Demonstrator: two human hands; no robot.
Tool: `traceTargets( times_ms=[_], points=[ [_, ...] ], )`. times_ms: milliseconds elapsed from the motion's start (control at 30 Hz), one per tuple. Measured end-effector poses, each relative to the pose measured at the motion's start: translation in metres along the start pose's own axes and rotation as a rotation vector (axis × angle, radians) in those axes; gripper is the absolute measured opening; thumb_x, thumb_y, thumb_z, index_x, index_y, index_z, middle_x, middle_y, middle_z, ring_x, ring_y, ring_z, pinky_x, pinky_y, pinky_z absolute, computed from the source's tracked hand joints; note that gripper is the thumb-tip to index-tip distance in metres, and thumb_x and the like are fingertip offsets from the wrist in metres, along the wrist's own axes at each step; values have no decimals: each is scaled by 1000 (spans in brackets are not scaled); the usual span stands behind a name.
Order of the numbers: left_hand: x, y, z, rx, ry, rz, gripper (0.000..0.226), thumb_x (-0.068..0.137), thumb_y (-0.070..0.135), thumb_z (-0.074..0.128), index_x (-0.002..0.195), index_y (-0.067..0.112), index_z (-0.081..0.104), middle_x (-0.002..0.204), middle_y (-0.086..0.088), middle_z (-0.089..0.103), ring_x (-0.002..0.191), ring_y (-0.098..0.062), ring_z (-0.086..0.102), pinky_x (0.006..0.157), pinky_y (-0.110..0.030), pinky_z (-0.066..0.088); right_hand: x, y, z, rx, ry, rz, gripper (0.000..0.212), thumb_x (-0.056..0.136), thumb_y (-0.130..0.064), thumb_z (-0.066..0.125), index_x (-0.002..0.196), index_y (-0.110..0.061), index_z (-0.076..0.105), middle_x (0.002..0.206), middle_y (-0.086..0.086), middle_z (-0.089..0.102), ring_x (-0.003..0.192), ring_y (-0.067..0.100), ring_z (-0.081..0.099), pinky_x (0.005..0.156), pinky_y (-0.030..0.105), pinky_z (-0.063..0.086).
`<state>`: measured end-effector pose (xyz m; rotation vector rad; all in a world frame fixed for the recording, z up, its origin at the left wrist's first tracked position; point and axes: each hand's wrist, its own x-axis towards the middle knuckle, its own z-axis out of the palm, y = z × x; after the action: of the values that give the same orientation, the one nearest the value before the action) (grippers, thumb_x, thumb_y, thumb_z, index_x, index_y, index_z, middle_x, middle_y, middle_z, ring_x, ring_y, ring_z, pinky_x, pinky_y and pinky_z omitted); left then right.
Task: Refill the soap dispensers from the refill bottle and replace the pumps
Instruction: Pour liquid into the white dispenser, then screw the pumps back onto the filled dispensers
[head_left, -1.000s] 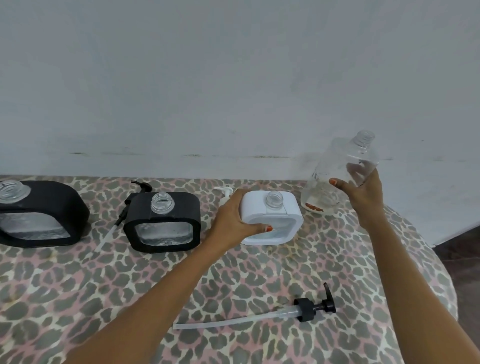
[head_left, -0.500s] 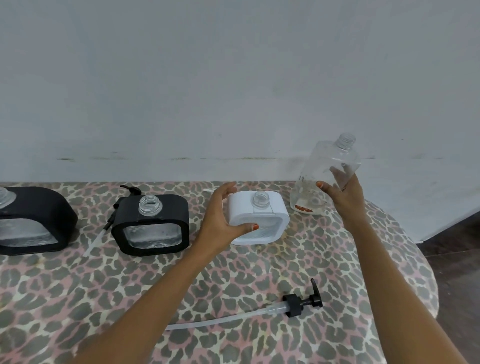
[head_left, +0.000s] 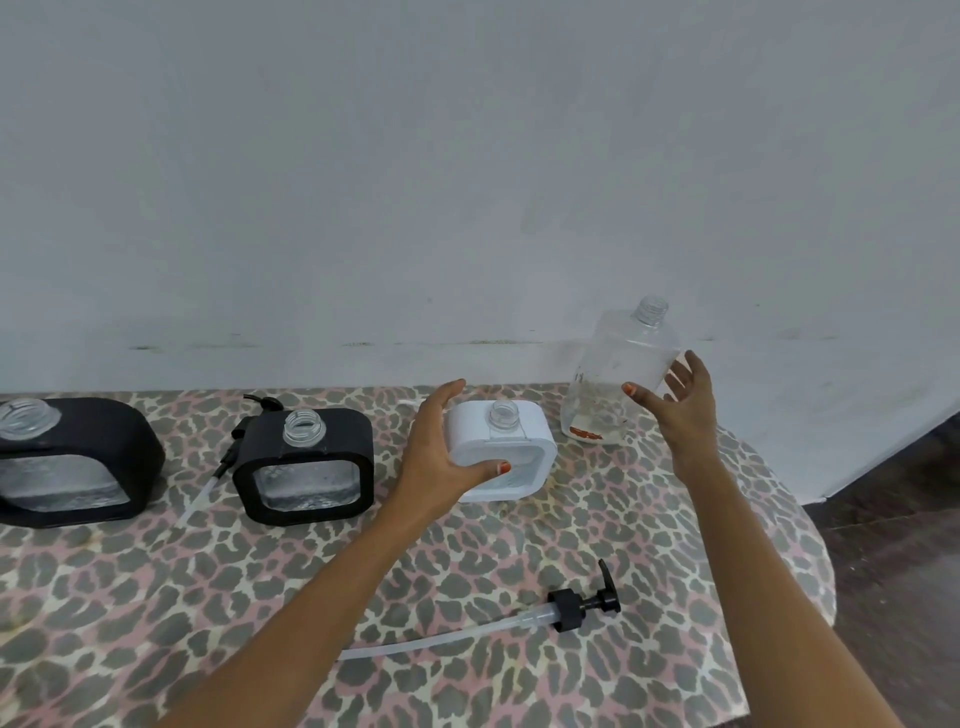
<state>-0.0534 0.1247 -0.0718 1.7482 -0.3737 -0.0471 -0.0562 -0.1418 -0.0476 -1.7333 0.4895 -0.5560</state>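
A white soap dispenser (head_left: 524, 436) with an open neck stands on the leopard-print table (head_left: 156, 597). My left hand (head_left: 441, 452) spans its left side, thumb resting on the front face and fingers stretched out loosely behind it. The clear, almost empty refill bottle (head_left: 613, 358) stands tilted at the back right with its base on the table. My right hand (head_left: 675, 405) is spread beside it, thumb in front and fingers behind. Two black dispensers (head_left: 353, 431) (head_left: 104, 426) with open necks stand to the left. A black pump (head_left: 582, 605) with a long tube lies in front.
Another black pump (head_left: 254, 410) lies behind the middle black dispenser, its tube trailing forward on the left. A white wall runs right behind the table. The table's rounded edge drops to a dark floor (head_left: 909, 519) on the right.
My right hand has lowered the refill bottle onto the table and spread its fingers. My left hand has loosened from a firm hold on the white dispenser.
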Motion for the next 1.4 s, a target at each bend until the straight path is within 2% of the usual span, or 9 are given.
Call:
traceTargets(
  times_ms=[167,433,500,567,667,800,967,1167,1400],
  points=[
    [-7,3,1,16,-6,14,83,65,12,81,127,33,30,128,11,36,117,-7,37,99,-28,37,-18,-1,-8,-51,64,7,81,75,-11,75,141,-12,27,140,10,40,128,23,40,102,32,36],
    [-31,1,-3,38,-36,10,88,67,13,80,133,32,26,132,15,31,123,-4,33,101,-23,35,-70,8,1,-195,203,-22,50,82,-15,69,125,-7,46,116,11,56,103,22,53,90,36,47],
    [-39,4,-5,22,-40,14,85,68,12,79,130,34,25,126,24,32,118,5,36,97,-11,37,-89,6,7,-244,189,-60,41,84,-12,65,122,-7,50,112,9,57,98,20,53,85,31,44],
    [-48,10,-8,42,-47,19,83,71,13,77,132,33,24,126,30,27,114,13,32,91,-1,30,-109,0,15,-265,165,-103,36,85,-11,63,120,-9,52,108,6,56,94,16,51,82,27,41],
    [-59,14,-16,47,-56,13,79,76,21,73,133,38,21,135,22,26,123,3,28,99,-17,26,-140,-10,32,-267,112,-160,32,86,-9,61,117,-10,54,104,2,55,92,14,51,81,24,39],
    [-79,20,-35,70,-44,36,72,79,26,70,128,45,20,136,26,27,124,8,29,103,-17,24,-177,-23,59,-261,15,-203,30,85,-8,62,113,-13,55,102,-3,54,93,12,52,81,21,37],
    [-106,18,-76,83,0,60,62,81,30,67,121,51,25,131,29,34,120,15,33,93,3,25,-213,-36,97,-254,-111,-225,26,85,-7,62,110,-11,57,101,1,57,91,12,52,80,21,38],
    [-136,3,-148,90,142,40,61,82,20,67,123,46,29,129,19,44,123,8,39,94,1,27,-256,-62,158,-180,-210,-295,23,85,-6,61,102,-21,55,92,-3,58,85,4,55,73,8,41],
    [-167,-25,-241,103,361,-31,56,80,15,68,120,38,38,122,12,50,117,2,46,95,-4,35,-314,-87,250,-174,-405,-390,19,86,-9,62,100,-20,56,87,-12,54,83,2,55,74,7,42]
  ],
)
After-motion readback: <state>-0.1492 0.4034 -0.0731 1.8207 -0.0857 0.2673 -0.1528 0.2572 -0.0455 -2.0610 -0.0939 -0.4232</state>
